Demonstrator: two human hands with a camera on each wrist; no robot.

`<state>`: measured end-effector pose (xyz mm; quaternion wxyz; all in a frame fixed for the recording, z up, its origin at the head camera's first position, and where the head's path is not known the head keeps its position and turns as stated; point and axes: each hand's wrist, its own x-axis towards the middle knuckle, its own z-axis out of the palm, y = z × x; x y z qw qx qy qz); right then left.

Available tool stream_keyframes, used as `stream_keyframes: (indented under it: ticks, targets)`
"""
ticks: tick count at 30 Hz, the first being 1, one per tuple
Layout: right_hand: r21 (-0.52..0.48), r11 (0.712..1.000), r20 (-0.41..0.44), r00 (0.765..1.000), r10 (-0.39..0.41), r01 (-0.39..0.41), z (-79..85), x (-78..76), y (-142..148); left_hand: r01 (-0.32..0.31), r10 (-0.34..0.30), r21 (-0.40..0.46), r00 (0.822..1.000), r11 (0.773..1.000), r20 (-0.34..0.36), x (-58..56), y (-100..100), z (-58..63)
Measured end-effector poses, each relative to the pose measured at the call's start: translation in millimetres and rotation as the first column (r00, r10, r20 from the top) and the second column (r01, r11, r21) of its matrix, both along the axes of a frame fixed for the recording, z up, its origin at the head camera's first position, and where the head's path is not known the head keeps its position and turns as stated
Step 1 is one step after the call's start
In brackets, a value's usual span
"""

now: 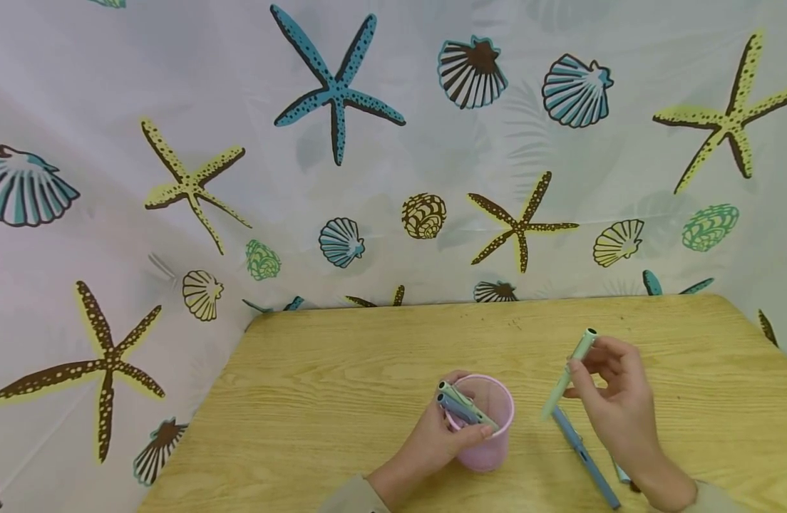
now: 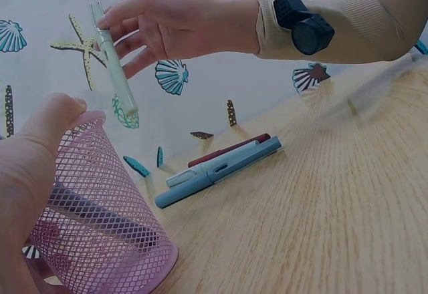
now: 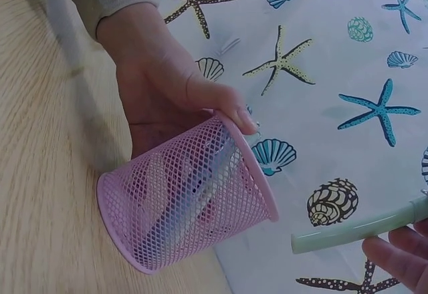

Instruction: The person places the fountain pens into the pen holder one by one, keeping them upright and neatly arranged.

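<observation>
pink mesh cup (image 1: 486,454) is held by the left hand (image 1: 432,436); the right hand (image 1: 619,402) pinches a pale-green pen (image 1: 558,390) above the counter (image 1: 342,370).

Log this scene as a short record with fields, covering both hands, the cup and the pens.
left hand: grips the pink mesh cup, thumb at its rim
right hand: holds a light green pen, apart from the cup
in cup: at least a green pen and a blue-grey pen; exact count unclear
on table: blue pen, pale blue pen, dark red pen
backdrop: cloth printed with starfish and shells
</observation>
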<state>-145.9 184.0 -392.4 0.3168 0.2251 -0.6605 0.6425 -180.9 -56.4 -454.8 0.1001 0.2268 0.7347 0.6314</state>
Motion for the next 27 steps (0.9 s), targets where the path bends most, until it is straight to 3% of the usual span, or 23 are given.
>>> stream_keyframes:
  ticks: [9,16,27]
  targets:
    - [-0.036,0.998,-0.06,0.997,0.041,-0.044,2.3,-4.6,-18.5,0.005,-0.005,0.001,1.0,1.0,-0.004,0.3,0.6,-3.3]
    - [-0.082,0.987,-0.16,0.979,0.127,-0.142,2.1,-12.1,-30.0,0.005,-0.005,-0.006,1.0,1.0,-0.026,0.5,1.6,-3.9]
    - [-0.041,0.992,-0.193,0.975,0.108,-0.118,7.1,-22.1,-43.8,0.0,0.001,0.019,0.999,1.0,-0.039,1.6,2.0,3.6]
